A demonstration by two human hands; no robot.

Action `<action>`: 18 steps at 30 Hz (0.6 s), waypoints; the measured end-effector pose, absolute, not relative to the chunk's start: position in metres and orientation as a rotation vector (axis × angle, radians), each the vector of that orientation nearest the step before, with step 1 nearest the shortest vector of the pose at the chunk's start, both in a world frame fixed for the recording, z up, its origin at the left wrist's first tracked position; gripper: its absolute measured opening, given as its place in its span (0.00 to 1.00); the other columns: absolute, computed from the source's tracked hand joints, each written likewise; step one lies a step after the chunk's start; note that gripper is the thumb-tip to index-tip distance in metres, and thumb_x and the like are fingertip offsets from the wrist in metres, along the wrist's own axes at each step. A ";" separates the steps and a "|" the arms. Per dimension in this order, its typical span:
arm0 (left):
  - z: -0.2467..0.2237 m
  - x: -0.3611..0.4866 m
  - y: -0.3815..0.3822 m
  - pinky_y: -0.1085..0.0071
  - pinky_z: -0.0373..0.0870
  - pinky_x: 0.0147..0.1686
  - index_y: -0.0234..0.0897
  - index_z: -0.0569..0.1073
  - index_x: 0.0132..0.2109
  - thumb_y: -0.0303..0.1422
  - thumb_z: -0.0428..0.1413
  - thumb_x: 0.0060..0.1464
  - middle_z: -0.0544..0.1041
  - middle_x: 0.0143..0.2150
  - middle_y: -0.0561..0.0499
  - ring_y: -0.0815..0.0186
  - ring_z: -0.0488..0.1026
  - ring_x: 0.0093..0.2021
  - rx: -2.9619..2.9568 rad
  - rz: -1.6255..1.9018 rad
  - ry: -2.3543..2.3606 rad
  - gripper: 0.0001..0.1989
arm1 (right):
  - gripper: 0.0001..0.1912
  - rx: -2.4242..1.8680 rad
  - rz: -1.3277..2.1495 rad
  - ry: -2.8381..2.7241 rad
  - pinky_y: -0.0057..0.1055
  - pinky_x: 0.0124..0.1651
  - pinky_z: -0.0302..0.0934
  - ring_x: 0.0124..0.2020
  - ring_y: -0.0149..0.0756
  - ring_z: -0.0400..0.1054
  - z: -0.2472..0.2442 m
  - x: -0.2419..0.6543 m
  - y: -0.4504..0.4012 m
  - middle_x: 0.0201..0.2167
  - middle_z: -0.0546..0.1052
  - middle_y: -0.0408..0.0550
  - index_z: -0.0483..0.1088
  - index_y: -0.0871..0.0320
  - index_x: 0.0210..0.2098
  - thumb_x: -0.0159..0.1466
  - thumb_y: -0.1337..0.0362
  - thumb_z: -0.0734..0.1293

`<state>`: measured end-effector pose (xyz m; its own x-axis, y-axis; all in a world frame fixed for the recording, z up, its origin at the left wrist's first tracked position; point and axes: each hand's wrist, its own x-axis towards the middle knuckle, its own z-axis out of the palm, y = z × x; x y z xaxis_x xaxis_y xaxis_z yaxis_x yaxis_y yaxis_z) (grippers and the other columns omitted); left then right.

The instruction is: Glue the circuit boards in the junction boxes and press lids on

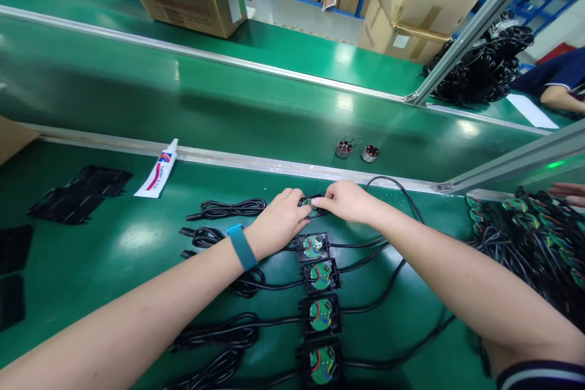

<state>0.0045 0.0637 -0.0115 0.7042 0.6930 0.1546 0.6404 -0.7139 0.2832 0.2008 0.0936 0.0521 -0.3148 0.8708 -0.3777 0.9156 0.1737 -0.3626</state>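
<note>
A small black housing with a green circuit board (312, 206) lies at the top of a column of similar units on the green bench. My left hand (286, 217), with a teal band at the wrist, grips its left side. The fingers of my right hand (342, 201) are pinched together at its upper right, on the board; whether they hold a wire is too small to tell. Just below sits another open black housing (313, 247) with a round green board, and several more (322, 275) follow toward me, each with black cables on both sides.
A white glue tube (158, 172) and black covers (82, 194) lie left. Coiled cables (233, 208) are beside my left hand. Two coil parts (370, 153) stand beyond the metal rail. Wired boards (525, 219) pile up right, near another person's hand (569, 193). Cartons stand behind.
</note>
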 end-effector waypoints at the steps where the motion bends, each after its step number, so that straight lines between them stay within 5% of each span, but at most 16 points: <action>1: -0.012 0.004 0.064 0.58 0.72 0.45 0.33 0.77 0.48 0.33 0.54 0.63 0.67 0.45 0.41 0.56 0.65 0.47 2.702 0.367 1.073 0.11 | 0.19 1.818 -0.822 2.283 0.29 0.28 0.51 0.24 0.32 0.64 0.054 0.197 0.096 0.21 0.74 0.46 0.73 0.60 0.24 0.64 0.53 0.68; 6: -0.013 0.004 0.065 0.58 0.71 0.46 0.33 0.77 0.47 0.34 0.55 0.63 0.68 0.45 0.41 0.55 0.65 0.47 2.680 0.377 1.069 0.11 | 0.13 1.807 -1.019 1.945 0.28 0.27 0.54 0.22 0.31 0.66 0.065 0.186 0.099 0.20 0.75 0.45 0.74 0.60 0.25 0.62 0.58 0.70; 11: -0.014 0.003 0.066 0.57 0.71 0.46 0.34 0.77 0.47 0.33 0.56 0.62 0.68 0.46 0.41 0.55 0.65 0.47 2.654 0.413 1.075 0.10 | 0.09 1.695 -0.633 2.370 0.27 0.33 0.55 0.32 0.33 0.69 0.064 0.192 0.091 0.30 0.78 0.45 0.74 0.59 0.38 0.59 0.66 0.74; 14: -0.014 0.004 0.065 0.57 0.70 0.46 0.33 0.77 0.47 0.33 0.56 0.61 0.68 0.46 0.40 0.54 0.65 0.47 2.641 0.419 1.072 0.10 | 0.03 1.480 -0.417 2.522 0.29 0.36 0.57 0.36 0.36 0.71 0.060 0.194 0.087 0.36 0.78 0.51 0.74 0.60 0.38 0.64 0.70 0.67; 18: -0.011 0.004 0.065 0.56 0.70 0.45 0.34 0.77 0.45 0.32 0.56 0.61 0.68 0.46 0.41 0.54 0.65 0.47 2.627 0.424 1.074 0.09 | 0.09 1.421 -0.248 2.432 0.31 0.37 0.60 0.37 0.42 0.74 0.061 0.190 0.087 0.38 0.79 0.58 0.75 0.63 0.38 0.68 0.66 0.63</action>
<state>0.0039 0.0648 -0.0115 0.6822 0.7123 0.1651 0.6328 -0.6883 0.3548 0.1902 0.0869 0.0608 -0.4586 0.8161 -0.3515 0.8702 0.4926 0.0082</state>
